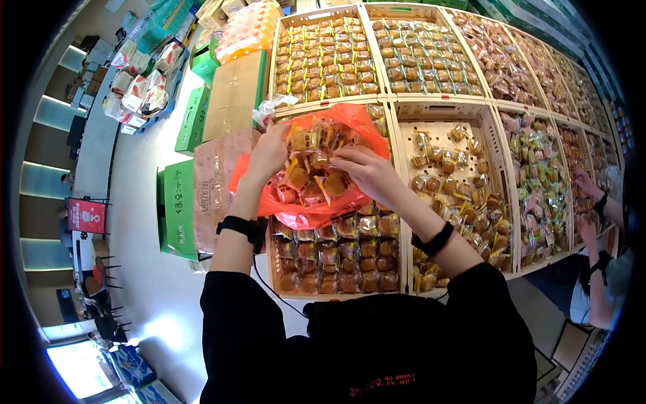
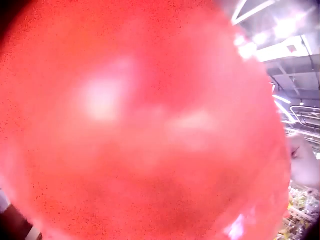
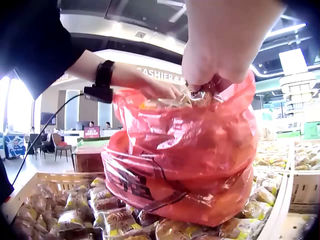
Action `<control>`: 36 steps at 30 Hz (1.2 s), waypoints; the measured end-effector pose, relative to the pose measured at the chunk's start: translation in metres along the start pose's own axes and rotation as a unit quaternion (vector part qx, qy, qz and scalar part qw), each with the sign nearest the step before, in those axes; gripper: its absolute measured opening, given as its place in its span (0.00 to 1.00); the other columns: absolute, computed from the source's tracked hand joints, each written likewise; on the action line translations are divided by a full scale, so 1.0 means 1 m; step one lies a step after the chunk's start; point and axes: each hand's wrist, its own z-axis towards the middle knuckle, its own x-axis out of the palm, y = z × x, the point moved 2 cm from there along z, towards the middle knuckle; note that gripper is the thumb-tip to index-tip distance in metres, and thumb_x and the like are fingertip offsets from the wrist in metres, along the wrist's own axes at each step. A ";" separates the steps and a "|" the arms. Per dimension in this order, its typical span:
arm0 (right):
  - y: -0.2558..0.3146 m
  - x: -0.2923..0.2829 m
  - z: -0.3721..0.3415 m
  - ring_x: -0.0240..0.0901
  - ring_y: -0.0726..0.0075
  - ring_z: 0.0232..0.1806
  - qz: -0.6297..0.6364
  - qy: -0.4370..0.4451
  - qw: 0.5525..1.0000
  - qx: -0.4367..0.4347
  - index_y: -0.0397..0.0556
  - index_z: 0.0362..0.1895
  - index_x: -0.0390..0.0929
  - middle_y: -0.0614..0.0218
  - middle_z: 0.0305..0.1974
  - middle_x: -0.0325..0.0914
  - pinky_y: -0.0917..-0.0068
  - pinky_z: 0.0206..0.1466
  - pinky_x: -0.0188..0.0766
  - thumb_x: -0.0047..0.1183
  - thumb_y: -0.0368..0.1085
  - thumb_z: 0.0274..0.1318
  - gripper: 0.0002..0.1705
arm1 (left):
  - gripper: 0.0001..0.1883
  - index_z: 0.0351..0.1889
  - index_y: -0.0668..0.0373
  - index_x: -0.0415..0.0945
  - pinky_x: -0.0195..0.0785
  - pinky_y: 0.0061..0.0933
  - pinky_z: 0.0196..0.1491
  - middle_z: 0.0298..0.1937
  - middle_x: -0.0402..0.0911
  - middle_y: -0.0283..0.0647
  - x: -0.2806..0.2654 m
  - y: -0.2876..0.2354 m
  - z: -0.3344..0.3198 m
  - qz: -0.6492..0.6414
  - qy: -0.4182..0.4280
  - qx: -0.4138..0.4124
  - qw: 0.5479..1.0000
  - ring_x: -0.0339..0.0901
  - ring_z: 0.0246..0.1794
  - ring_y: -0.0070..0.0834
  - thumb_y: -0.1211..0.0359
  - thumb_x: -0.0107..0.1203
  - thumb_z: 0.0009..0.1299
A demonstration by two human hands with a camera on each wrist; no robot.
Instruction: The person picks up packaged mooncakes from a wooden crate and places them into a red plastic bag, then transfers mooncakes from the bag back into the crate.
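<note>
A red plastic bag (image 1: 369, 128), filled with small wrapped cakes (image 1: 311, 176), stands on a crate of similar cakes in the head view. At the bag's left rim, my left hand (image 1: 269, 153) grips the edge with curled fingers. My right hand (image 1: 367, 174) reaches in over the opposite side, its fingertips down among the cakes. From the right wrist, that hand pinches a clear-wrapped cake (image 3: 201, 98) at the bag's mouth. Red film of the bag (image 2: 145, 130) fills most of the left wrist view and hides the left fingers.
A half-filled wooden crate (image 1: 441, 128) of wrapped cakes lies to the right, with more full crates (image 1: 323, 57) behind. Cardboard boxes (image 1: 225, 161) and a green box (image 1: 178, 209) stand at the left. Another person's hands (image 1: 589, 209) are over crates at far right.
</note>
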 end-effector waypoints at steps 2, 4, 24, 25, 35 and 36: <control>-0.002 0.018 0.001 0.71 0.61 0.47 0.023 0.002 1.000 -0.010 0.48 0.43 0.77 0.64 0.44 0.75 0.72 0.49 0.70 0.52 0.24 0.41 0.19 | 0.18 0.52 0.65 0.67 0.57 0.40 0.58 0.50 0.70 0.51 -0.016 -0.026 0.001 -0.038 -0.002 -0.012 0.999 0.64 0.54 0.46 0.72 0.41 0.63; 0.004 0.027 0.004 0.71 0.59 0.48 0.028 0.010 1.000 0.003 0.48 0.45 0.75 0.63 0.45 0.74 0.70 0.49 0.70 0.50 0.24 0.43 0.20 | 0.18 0.53 0.62 0.67 0.56 0.40 0.58 0.51 0.70 0.49 -0.023 -0.066 -0.004 0.011 -0.067 0.044 0.997 0.64 0.55 0.46 0.71 0.41 0.65; -0.239 -0.091 -0.199 0.49 0.47 0.66 -0.011 0.211 0.789 0.577 0.59 0.65 0.56 0.42 0.62 0.54 0.57 0.65 0.51 0.38 0.65 0.55 0.38 | 0.25 0.58 0.44 0.68 0.20 0.60 0.66 0.69 0.53 0.36 0.044 -0.120 -0.043 0.130 0.036 0.070 0.988 0.39 0.70 0.46 0.56 0.53 0.61; -0.254 -0.082 -0.196 0.49 0.47 0.66 -0.006 0.210 0.788 0.578 0.59 0.65 0.56 0.42 0.62 0.54 0.57 0.65 0.51 0.38 0.65 0.55 0.38 | 0.25 0.58 0.43 0.68 0.20 0.60 0.66 0.69 0.53 0.36 0.045 -0.120 -0.044 0.133 0.043 0.069 0.988 0.39 0.70 0.46 0.56 0.53 0.61; -0.262 -0.006 -0.152 0.51 0.34 0.63 -0.082 0.376 0.735 0.558 0.79 0.68 0.41 0.43 0.65 0.45 0.48 0.63 0.53 0.35 0.76 0.45 0.47 | 0.23 0.52 0.50 0.71 0.27 0.59 0.66 0.65 0.58 0.41 0.033 -0.148 -0.036 0.070 0.015 0.029 0.997 0.39 0.70 0.50 0.66 0.59 0.56; -0.255 -0.010 -0.155 0.53 0.32 0.62 -0.070 0.383 0.743 0.544 0.77 0.68 0.42 0.42 0.64 0.48 0.49 0.63 0.53 0.34 0.76 0.47 0.46 | 0.23 0.52 0.50 0.71 0.27 0.59 0.66 0.65 0.58 0.41 0.034 -0.156 -0.037 0.067 0.018 0.029 0.997 0.39 0.70 0.50 0.66 0.59 0.56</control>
